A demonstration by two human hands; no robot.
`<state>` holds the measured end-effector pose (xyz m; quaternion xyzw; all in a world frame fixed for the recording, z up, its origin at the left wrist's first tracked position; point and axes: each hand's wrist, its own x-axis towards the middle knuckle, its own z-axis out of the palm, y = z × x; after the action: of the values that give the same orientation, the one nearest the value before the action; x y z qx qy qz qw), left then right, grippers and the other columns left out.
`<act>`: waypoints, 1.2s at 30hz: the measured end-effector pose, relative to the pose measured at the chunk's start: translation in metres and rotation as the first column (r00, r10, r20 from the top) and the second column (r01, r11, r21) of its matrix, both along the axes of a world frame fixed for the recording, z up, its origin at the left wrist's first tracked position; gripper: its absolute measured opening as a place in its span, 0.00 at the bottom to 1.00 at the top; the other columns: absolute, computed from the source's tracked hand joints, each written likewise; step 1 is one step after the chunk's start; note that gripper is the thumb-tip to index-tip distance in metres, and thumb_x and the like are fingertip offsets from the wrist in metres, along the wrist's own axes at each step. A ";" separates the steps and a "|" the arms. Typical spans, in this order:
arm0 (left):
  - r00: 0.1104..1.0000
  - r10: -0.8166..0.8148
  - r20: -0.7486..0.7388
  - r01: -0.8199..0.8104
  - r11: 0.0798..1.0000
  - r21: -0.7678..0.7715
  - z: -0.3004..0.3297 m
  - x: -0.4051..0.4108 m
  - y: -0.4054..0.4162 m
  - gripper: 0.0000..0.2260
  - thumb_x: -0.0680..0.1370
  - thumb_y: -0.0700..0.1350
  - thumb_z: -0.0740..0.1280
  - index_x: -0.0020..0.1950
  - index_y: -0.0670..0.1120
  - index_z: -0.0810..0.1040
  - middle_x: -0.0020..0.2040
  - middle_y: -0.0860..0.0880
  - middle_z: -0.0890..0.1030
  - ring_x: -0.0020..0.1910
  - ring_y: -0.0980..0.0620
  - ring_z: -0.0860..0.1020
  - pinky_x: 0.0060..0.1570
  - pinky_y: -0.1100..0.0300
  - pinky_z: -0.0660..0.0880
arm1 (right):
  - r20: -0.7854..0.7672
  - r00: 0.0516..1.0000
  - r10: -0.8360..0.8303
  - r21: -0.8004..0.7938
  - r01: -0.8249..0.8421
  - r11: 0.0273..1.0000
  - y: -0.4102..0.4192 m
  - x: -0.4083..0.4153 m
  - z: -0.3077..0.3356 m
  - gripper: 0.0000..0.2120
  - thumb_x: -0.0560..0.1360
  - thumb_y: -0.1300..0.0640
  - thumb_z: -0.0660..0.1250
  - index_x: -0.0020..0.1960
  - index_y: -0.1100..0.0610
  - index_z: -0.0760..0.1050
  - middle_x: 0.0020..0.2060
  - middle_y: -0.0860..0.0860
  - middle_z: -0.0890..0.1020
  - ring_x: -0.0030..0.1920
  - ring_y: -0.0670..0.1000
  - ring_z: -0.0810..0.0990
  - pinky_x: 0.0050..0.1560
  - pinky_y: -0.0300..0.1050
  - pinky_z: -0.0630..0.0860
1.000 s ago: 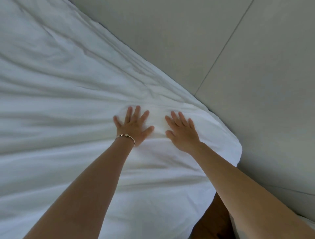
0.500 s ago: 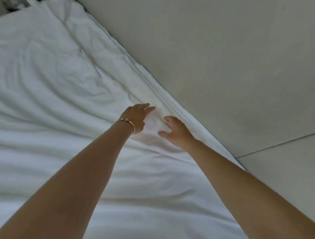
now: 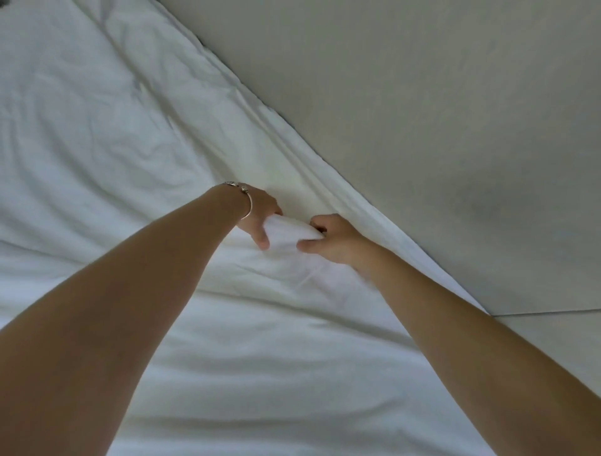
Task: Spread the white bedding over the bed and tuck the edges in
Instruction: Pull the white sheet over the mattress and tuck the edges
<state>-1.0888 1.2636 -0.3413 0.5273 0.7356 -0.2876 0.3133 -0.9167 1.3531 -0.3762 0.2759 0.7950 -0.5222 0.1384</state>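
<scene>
White bedding (image 3: 107, 156) covers the bed across the left and lower part of the view, creased in long folds. Its edge (image 3: 328, 175) runs diagonally from the top centre down to the right, next to the floor. My left hand (image 3: 260, 218), with a thin bracelet on the wrist, grips a raised fold of the bedding (image 3: 289, 231) near that edge. My right hand (image 3: 328, 237) grips the same fold from the other side, thumb in front, fingers tucked behind the cloth. Both forearms reach in from the bottom of the view.
A pale grey tiled floor (image 3: 439, 114) fills the upper right beside the bed. A grout line (image 3: 553, 312) crosses it at the right. A small dark patch (image 3: 4, 3) shows at the top left corner.
Both hands lay flat and open on the bedding a second ago. They have moved along towards the bed's edge and now hold a bunched fold between them. The view has shifted along the bed edge.
</scene>
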 end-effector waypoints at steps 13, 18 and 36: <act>0.963 0.033 -0.266 0.067 0.932 0.356 -0.024 -0.003 0.073 0.11 0.81 0.43 0.60 0.63 0.49 0.71 0.61 0.47 0.76 0.60 0.44 0.73 0.56 0.55 0.68 | 0.244 0.917 -0.314 -0.113 0.349 0.930 0.060 0.098 -0.034 0.18 0.67 0.46 0.78 0.52 0.53 0.82 0.45 0.50 0.85 0.45 0.51 0.84 0.51 0.46 0.80; 0.973 0.040 -0.229 0.064 0.902 0.427 -0.023 -0.007 0.090 0.07 0.80 0.44 0.62 0.58 0.48 0.70 0.60 0.47 0.75 0.56 0.43 0.75 0.56 0.54 0.68 | 0.123 0.909 -0.397 0.230 0.363 0.903 0.064 0.101 -0.051 0.14 0.70 0.44 0.74 0.42 0.54 0.79 0.40 0.50 0.82 0.45 0.54 0.81 0.46 0.47 0.75; 0.914 0.167 -0.370 0.079 0.822 0.564 -0.071 0.011 0.107 0.12 0.80 0.49 0.60 0.60 0.48 0.76 0.62 0.44 0.72 0.64 0.41 0.66 0.67 0.47 0.56 | 0.246 0.848 -0.469 0.503 0.302 0.810 0.044 0.100 -0.052 0.09 0.79 0.47 0.59 0.48 0.50 0.75 0.45 0.50 0.80 0.49 0.55 0.79 0.41 0.43 0.65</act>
<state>-1.0774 1.3708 -0.4124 0.5079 0.8481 -0.1505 -0.0098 -0.8167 1.3973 -0.4281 0.5487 0.7795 -0.2839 0.1031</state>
